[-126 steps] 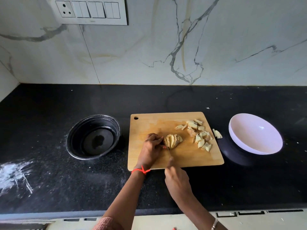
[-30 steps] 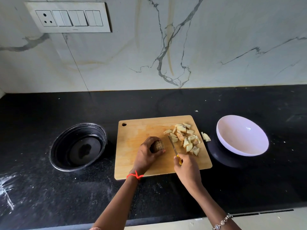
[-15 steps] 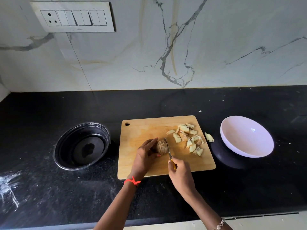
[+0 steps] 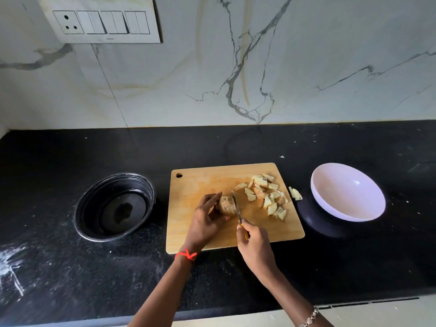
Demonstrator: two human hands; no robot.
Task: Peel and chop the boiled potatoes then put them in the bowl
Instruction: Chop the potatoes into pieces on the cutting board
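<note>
A brown potato piece (image 4: 226, 205) lies on the wooden cutting board (image 4: 195, 185). My left hand (image 4: 204, 220) holds it from the left side. My right hand (image 4: 256, 246) grips a small knife (image 4: 236, 206) with a yellow handle, and the blade rests against the potato's right side. A heap of chopped potato pieces (image 4: 267, 194) lies on the board's right part. One chopped piece (image 4: 295, 193) sits off the board on the counter. The white bowl (image 4: 348, 192) stands to the right of the board with nothing in it.
A black round container (image 4: 115, 207) stands left of the board on the black counter (image 4: 70, 274). White powder smears (image 4: 9, 267) mark the counter's near left. A marble wall with a switch panel (image 4: 103, 22) rises behind.
The sliced potato was cut up and pushed into the heap on the right. My left hand now holds a brown potato piece, and the knife has moved from the heap against its right side.
</note>
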